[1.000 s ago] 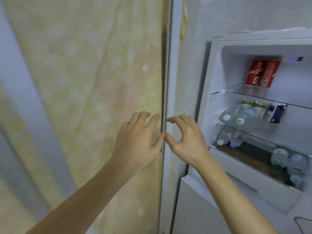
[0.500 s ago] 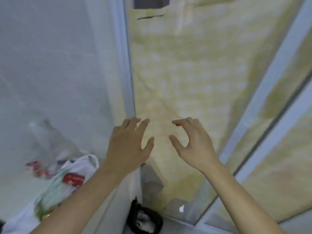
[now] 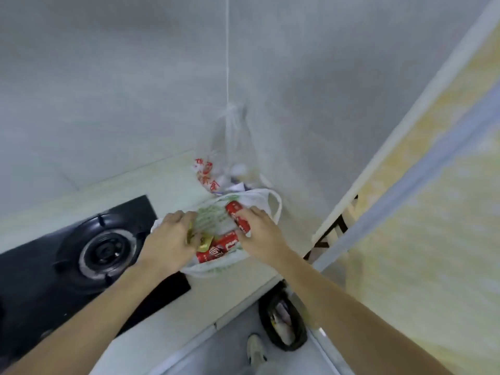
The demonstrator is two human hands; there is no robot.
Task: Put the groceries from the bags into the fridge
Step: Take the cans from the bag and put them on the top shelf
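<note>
Head view, only one camera. Both hands are in the white plastic grocery bag with green print point(image 3: 216, 217), which sits on the pale countertop point(image 3: 167, 315) near its right end, just beside the black gas hob point(image 3: 81, 255).

Right hand point(image 3: 258, 232): fingers curled round a red drink can point(image 3: 237, 217), can lying tilted at the bag's mouth.

Left hand point(image 3: 169, 239): fingers curled on something yellow-gold and shiny point(image 3: 198, 240) at the bag's left side. Probably a packet or foil wrapper, but it's too blurred and too covered by the hand to call.

More red drink cans with white lettering point(image 3: 217, 249) lie in the bag between the two hands, at least one or two, count unclear.

Behind it, in the back right corner of the countertop against the grey wall point(image 3: 108, 77), stands a clear tied-top plastic bag with red print point(image 3: 224, 169). It holds pale round items, not identifiable.

Fridge is out of frame, so no read on what's already inside.

Progress, my judgement: mid-task. White bag not emptied, clear bag looks untouched with its knot tied. Left to do: carry this load over, then repeat for the remaining cans and the second bag.

Floor, lower right: black bin point(image 3: 282, 320), a pale shoe point(image 3: 255, 349).
</note>
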